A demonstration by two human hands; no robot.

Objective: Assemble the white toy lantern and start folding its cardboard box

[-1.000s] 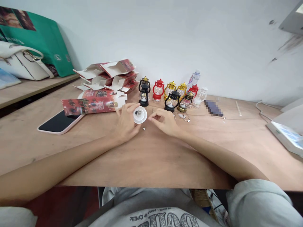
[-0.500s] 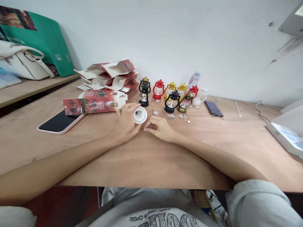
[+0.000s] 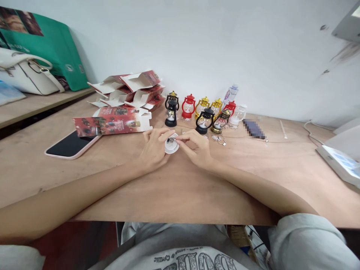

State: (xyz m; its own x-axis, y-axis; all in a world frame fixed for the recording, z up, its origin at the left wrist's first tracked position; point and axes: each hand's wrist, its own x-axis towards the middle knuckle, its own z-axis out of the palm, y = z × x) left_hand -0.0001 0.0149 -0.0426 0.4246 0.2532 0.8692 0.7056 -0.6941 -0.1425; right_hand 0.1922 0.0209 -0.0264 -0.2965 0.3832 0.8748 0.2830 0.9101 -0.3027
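Observation:
My left hand [image 3: 154,150] is wrapped round a white mini lantern [image 3: 169,149], its round base turned towards me. Small dark and metal parts sit in a recess in that base; the lantern's upper part is hidden behind my fingers. My right hand [image 3: 197,149] has thumb and forefinger pinched at the right edge of the recess, on a tiny piece too small to name. Just beyond my hands stand a black lantern [image 3: 204,122] and a bronze lantern [image 3: 220,123]. Small loose pieces [image 3: 218,139] lie on the table in front of them.
Behind stand red lanterns [image 3: 188,107], gold ones and a white one by a plastic bottle [image 3: 231,93]. To the left are folded red boxes [image 3: 140,90], a flat red carton [image 3: 112,122] and a phone [image 3: 70,146]. A white device [image 3: 340,165] sits far right.
My right hand has risen from below the lantern to the recess in its base. The lantern has shifted slightly right and down in my left hand, its base now tilted.

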